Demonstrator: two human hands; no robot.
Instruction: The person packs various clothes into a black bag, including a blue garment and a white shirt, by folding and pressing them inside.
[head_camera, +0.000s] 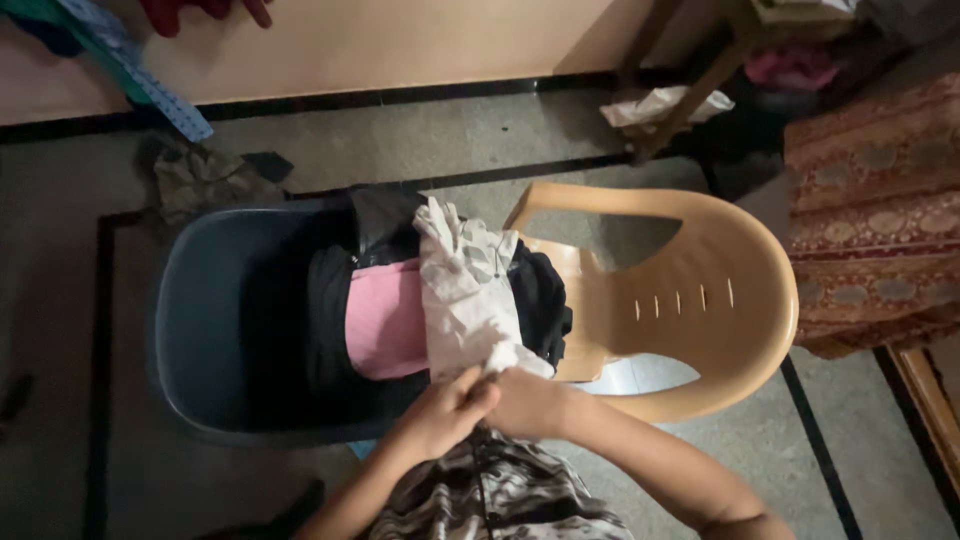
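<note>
A crumpled white cloth (462, 285) with small dark prints hangs stretched over a pile of clothes. My left hand (445, 412) and my right hand (527, 401) meet at its near end, both closed on the fabric. Under the cloth lie a pink garment (385, 318) and black garments (540, 295), heaped across a dark blue plastic chair (215, 320) and the seat of a tan plastic chair (690, 300). A patterned black and white fabric (495, 495) sits just below my hands.
A red and gold patterned cloth (875, 210) covers furniture at the right. A crumpled rag (205, 180) lies on the grey floor at the back left, a white bag (660, 105) by wooden legs at the back. A wall runs along the top.
</note>
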